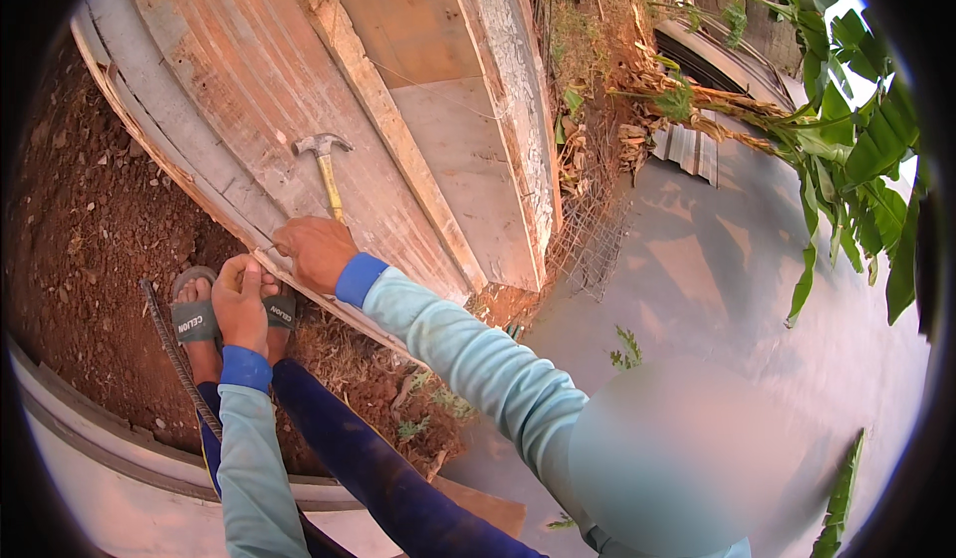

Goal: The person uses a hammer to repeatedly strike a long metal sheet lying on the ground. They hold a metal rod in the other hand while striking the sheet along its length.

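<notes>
My right hand (317, 252) is closed at the near edge of a long wooden panel (269, 90). A thin piece shows at its fingertips, too small to name. Just beside it, below the panel's edge, my left hand (242, 309) has its fingers curled together; anything between them is hidden. A claw hammer (327, 170) with a yellow handle lies on the boards, head pointing away from me. Its handle end reaches the back of my right hand, which partly covers it.
Reddish soil (90, 229) with small stones lies left, around my sandalled feet. A ribbed steel bar (179, 359) stands beside my left foot. Wire mesh (593, 249) sits past the panel's right end, by a grey surface (737, 279). Banana leaves (866, 150) hang at the right.
</notes>
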The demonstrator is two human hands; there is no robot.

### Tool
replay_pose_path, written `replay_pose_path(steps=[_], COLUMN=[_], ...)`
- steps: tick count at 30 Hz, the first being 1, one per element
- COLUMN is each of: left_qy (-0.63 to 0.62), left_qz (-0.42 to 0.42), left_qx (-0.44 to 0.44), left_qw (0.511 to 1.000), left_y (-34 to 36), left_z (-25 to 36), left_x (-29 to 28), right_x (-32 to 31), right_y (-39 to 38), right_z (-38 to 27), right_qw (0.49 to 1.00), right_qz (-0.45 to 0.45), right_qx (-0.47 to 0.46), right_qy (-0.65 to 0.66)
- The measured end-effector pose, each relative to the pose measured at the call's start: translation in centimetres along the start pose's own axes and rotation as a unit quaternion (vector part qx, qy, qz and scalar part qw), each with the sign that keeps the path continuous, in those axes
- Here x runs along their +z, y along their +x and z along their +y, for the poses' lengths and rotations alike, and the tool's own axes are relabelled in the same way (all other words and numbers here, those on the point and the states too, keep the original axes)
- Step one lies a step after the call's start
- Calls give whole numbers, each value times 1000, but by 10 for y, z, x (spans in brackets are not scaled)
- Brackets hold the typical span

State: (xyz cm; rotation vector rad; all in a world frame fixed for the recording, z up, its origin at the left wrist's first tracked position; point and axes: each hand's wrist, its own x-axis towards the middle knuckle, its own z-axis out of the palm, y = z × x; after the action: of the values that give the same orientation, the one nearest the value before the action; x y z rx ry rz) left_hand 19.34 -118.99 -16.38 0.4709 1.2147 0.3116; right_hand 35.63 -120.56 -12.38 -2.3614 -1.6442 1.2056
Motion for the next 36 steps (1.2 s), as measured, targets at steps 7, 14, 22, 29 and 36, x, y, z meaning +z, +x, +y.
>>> replay_pose_path(steps=[7,14,22,29,36], left_qy=[36,-52,93,91,147], left_qz=[11,110,108,106,100], left_qx=[56,39,63,52,50], left_qw=[998,992,988,989,983], left_y=[-3,-4,5,5,7], left_z=[-4,17,50,63,74], left_x=[-6,10,18,27,23], right_x=[-7,-9,4,-24,0], right_y=[-14,-14,5,19,2], right_z=[-58,-31,22,9,3], right_qw=[996,998,999,998,887], right_qz=[40,35,-18,-30,52], right_qx=[61,51,-31,-23,135], right_qy=[-57,-4,39,44,439])
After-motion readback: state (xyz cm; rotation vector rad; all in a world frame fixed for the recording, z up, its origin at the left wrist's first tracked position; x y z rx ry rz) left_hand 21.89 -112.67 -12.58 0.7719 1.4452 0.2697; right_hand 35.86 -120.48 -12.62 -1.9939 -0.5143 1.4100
